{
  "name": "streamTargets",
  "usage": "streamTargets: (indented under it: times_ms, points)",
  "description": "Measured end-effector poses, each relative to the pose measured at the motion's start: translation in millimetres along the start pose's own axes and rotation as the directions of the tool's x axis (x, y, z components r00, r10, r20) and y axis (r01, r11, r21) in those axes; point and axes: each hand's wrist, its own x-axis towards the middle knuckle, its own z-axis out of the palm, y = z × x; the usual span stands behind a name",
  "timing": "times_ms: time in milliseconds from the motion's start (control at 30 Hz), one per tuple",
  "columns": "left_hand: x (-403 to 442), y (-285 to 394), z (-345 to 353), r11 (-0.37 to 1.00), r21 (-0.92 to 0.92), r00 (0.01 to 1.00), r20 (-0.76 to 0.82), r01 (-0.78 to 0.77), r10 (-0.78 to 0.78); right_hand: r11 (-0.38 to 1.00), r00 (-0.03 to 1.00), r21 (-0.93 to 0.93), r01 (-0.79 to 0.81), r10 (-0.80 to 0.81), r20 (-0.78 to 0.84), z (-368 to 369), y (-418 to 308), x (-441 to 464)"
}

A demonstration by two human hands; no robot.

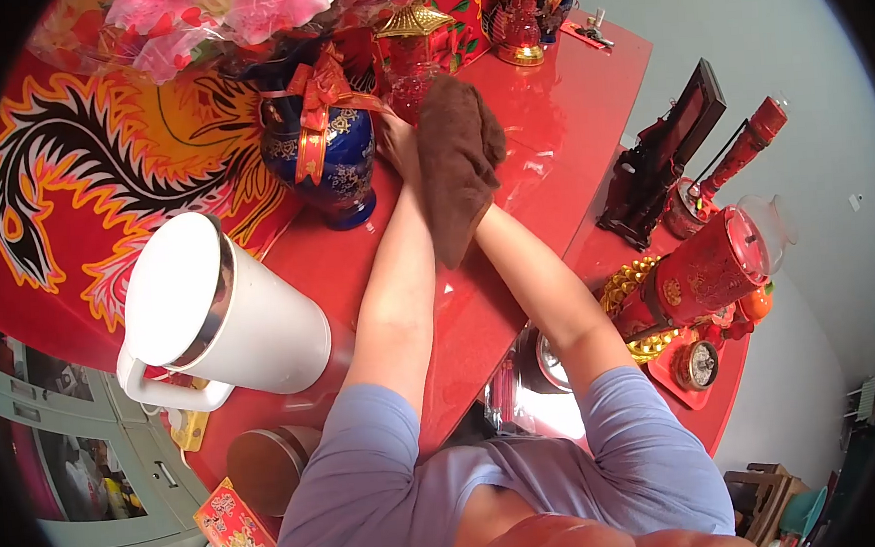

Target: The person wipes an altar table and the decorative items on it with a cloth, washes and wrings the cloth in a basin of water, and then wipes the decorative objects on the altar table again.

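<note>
A brown cloth point(459, 162) drapes over the end of my right arm and covers the right hand, which holds it against the lower part of a red lantern with a gold roof point(411, 70). Close by, my left hand point(397, 144) reaches to the left side of the lantern's base. Its fingers are mostly hidden by the cloth and the lantern, so their grip does not show. Just left of that hand stands a dark blue vase point(351, 163) with an orange-red ribbon point(319, 105), holding wrapped pink flowers point(192, 28). My forearms converge over the red tabletop point(461, 337).
A white lidded jug point(270, 319) stands at the left, with a brown canister point(269, 469) in front. A second lantern point(520, 33) is at the far corner. Lower right, another red surface carries a red cylinder point(703, 272), a dark frame stand point(675, 149) and a round metal tin point(699, 366).
</note>
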Motion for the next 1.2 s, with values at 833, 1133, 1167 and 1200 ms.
streamTargets:
  times_ms: [833,1133,1167,1200]
  points:
    - [5.9,-11.1,26.6,0.992,0.074,0.982,-0.152,-0.105,0.115,0.998,0.93,0.057,0.011,-0.032,0.365,27.4,52.9,109.4]
    - [-1.8,3.0,12.2,0.996,-0.075,0.998,-0.032,-0.054,0.052,0.988,0.988,0.025,-0.152,0.153,-0.015,-51.1,-44.3,36.8]
    - [-0.4,-0.2,12.7,0.999,-0.042,1.0,0.023,-0.013,0.014,0.992,0.991,0.025,-0.126,0.127,-0.045,-48.5,-42.6,31.8]
    - [0.5,-0.7,11.2,1.0,-0.005,0.997,0.078,0.025,-0.024,0.995,0.994,0.007,-0.102,0.103,-0.043,-47.9,-35.7,28.2]
